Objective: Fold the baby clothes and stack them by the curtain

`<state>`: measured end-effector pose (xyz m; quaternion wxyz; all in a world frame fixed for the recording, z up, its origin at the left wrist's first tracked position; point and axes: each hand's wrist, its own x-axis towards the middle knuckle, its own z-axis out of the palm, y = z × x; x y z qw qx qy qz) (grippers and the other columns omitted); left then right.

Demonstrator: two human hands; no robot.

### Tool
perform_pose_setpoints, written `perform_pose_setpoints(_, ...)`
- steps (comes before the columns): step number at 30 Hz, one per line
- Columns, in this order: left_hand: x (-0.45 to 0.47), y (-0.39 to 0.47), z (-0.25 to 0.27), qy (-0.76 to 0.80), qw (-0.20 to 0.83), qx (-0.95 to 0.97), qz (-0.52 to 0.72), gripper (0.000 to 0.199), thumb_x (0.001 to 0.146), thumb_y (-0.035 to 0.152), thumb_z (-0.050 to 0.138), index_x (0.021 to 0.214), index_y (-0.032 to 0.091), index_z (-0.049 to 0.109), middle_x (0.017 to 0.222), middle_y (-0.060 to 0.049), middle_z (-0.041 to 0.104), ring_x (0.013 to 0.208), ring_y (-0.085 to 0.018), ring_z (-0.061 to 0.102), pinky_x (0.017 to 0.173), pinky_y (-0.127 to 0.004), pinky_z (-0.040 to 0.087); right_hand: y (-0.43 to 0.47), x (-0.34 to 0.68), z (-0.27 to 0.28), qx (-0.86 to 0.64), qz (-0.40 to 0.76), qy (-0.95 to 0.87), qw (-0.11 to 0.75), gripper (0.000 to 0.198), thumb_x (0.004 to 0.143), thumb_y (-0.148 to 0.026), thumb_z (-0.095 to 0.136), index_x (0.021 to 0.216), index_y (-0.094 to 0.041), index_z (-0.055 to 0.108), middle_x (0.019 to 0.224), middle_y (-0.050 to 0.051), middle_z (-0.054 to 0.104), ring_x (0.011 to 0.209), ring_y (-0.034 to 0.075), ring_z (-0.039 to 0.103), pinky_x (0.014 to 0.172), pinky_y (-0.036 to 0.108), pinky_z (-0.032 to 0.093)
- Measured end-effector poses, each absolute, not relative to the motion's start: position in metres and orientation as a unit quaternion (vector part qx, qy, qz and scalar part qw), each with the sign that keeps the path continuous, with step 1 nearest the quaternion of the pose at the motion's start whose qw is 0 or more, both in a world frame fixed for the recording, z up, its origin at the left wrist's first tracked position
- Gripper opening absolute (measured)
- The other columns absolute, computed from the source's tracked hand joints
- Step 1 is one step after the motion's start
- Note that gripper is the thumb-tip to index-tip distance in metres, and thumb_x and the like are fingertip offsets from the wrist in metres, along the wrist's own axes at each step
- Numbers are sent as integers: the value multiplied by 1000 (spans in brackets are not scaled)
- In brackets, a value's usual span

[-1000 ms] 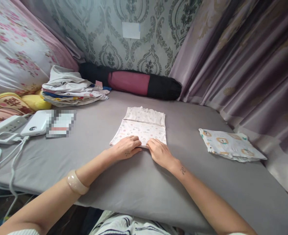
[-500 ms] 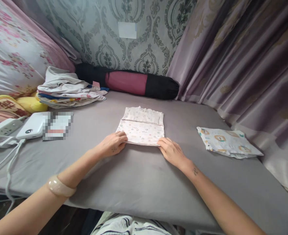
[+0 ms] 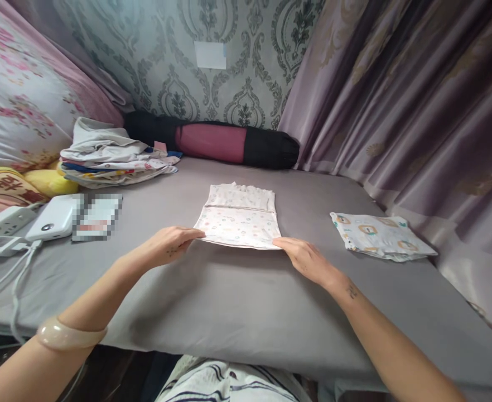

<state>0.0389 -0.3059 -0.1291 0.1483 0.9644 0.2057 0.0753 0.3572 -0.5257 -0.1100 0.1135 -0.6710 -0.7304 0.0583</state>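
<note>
A small white garment with a pale print lies folded in the middle of the grey-covered surface. Its far edge is ruffled, and a fold line runs across it. My left hand pinches the near left corner. At the near right corner, my right hand has a similar pinch. The near edge between both hands is lifted slightly, with a shadow under it. Over to the right lies another folded white cloth item with orange and green prints, apart from my right hand.
A pile of clothes sits at the back left, beside a yellow plush item. A black and maroon roll bag lies along the wall. On the left are a white power bank, a power strip and cables. Curtains hang at right.
Both hands have moved slightly apart and raised the near edge of the garment, pulling it wider. The view has shifted a little.
</note>
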Motion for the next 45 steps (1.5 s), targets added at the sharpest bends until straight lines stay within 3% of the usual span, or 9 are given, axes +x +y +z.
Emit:
perform_pose_setpoints(7,26,-334,-99,187,216,957,41,36,88,25,43,111,31,69,101,-4,74,87,-19,69,77,-26,50,-555,345,-76,-652,166,-732,106,46,85,-2,36,110,-26,67,100,3,70,90,17,65,81,28,49)
perform_pose_setpoints(14,34,-326,-99,278,202,939,30,34,90,41,40,101,26,68,69,0,67,52,-12,54,55,-22,40,-547,356,-81,-671,157,-711,136,30,94,-16,39,100,-25,66,87,2,68,76,16,60,73,26,46)
perform_pose_setpoints(19,55,-314,-103,377,208,893,127,33,87,49,45,94,24,65,79,-1,68,67,-16,59,62,-24,42,-520,368,-93,-736,109,-650,154,27,94,-20,39,100,-24,65,91,3,66,80,16,60,72,24,43)
perform_pose_setpoints(24,81,-299,-116,424,227,855,195,28,83,44,47,88,21,63,78,-2,65,71,-17,59,64,-25,41,-490,376,-108,-785,78,-591,168,27,93,-20,40,105,-23,64,102,5,69,90,18,61,74,24,40)
perform_pose_setpoints(30,114,-276,-137,497,202,820,199,26,84,39,45,93,22,64,83,-3,68,77,-19,60,61,-26,38,-453,382,-122,-838,55,-527,128,30,94,-21,41,115,-21,62,112,9,68,102,21,61,78,26,41)
perform_pose_setpoints(37,141,-265,-141,540,166,804,188,24,90,33,39,100,23,59,105,-8,69,98,-24,61,70,-29,42,-421,379,-127,-875,35,-463,137,36,95,-15,35,124,-19,56,122,13,63,110,24,60,85,31,44)
perform_pose_setpoints(45,158,-253,-151,526,124,817,200,24,96,31,31,100,21,52,110,-12,65,104,-24,59,78,-33,44,-396,375,-133,-893,4,-431,132,40,89,-8,35,124,-15,53,121,18,59,109,26,60,87,37,47)
